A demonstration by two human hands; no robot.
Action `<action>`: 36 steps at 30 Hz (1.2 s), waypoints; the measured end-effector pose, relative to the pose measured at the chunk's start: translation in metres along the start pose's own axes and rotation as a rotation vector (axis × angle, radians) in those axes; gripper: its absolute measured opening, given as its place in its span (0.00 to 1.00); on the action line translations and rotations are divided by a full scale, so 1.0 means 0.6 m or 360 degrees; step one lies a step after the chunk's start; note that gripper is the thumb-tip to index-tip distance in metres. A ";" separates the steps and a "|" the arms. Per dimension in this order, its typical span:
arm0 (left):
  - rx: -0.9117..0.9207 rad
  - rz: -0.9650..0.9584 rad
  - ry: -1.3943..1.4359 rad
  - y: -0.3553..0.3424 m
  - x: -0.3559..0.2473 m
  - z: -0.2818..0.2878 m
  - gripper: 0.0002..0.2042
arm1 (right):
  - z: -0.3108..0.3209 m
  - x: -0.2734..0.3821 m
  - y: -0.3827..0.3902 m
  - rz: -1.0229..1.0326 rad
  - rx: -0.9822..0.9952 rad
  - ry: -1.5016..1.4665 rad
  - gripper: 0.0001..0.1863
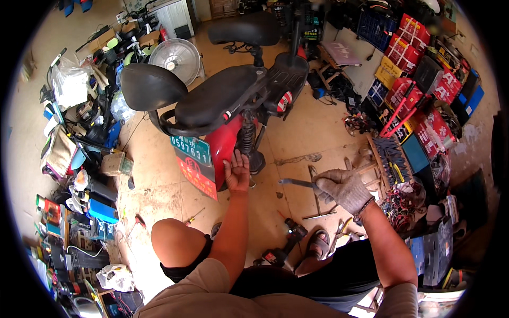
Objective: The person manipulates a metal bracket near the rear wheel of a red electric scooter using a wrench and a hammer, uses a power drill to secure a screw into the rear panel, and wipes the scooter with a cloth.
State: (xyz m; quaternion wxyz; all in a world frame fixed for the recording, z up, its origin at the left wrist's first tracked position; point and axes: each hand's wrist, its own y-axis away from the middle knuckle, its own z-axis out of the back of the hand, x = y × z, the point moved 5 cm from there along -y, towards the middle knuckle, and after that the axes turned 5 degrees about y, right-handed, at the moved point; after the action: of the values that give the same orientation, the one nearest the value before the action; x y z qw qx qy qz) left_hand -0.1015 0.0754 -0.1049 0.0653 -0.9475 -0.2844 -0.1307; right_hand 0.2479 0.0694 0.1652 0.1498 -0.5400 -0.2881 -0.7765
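A red electric scooter (225,146) with a black seat (220,95) stands in front of me, its rear toward me. My left hand (237,172), bare, is at the red rear bodywork beside the black shock absorber spring (248,135). Its fingers are stretched out and apart, and nothing shows in them. The rear wheel is mostly hidden behind the plate and mudflap (196,175). My right hand (344,191), in a grey work glove, is closed around a dark metal rod-shaped tool (297,183). That tool points left toward the scooter, apart from it.
On the floor by my foot lies a cordless drill (289,241), with a T-shaped metal tool (318,212) beyond it. A screwdriver (195,215) lies near my left knee. A rack of tools (392,161) and stacked red boxes (411,47) line the right; a fan (175,59) stands behind.
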 end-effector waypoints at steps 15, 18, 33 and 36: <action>0.0019 -0.0058 -0.0295 0.053 -0.088 0.036 0.12 | -0.038 -0.026 -0.041 -0.0015 0.0131 -0.0062 0.15; -0.0013 -0.0038 -0.0303 0.055 -0.087 0.042 0.11 | -0.049 -0.041 -0.050 -0.0019 0.0177 -0.0031 0.14; 0.0031 0.0610 -0.0849 0.183 0.111 -0.048 0.15 | -0.085 -0.071 -0.079 -0.0141 0.0211 -0.0204 0.15; 0.0135 0.0652 -0.0953 0.194 0.139 -0.111 0.15 | -0.091 -0.057 -0.083 -0.0170 0.0186 -0.0335 0.16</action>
State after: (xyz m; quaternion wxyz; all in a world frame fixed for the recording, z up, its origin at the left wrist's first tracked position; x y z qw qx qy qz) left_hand 0.0164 0.0093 -0.0234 0.0432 -0.9776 -0.1003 0.1802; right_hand 0.1925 0.0727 0.1059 0.1082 -0.5928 -0.3753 -0.7043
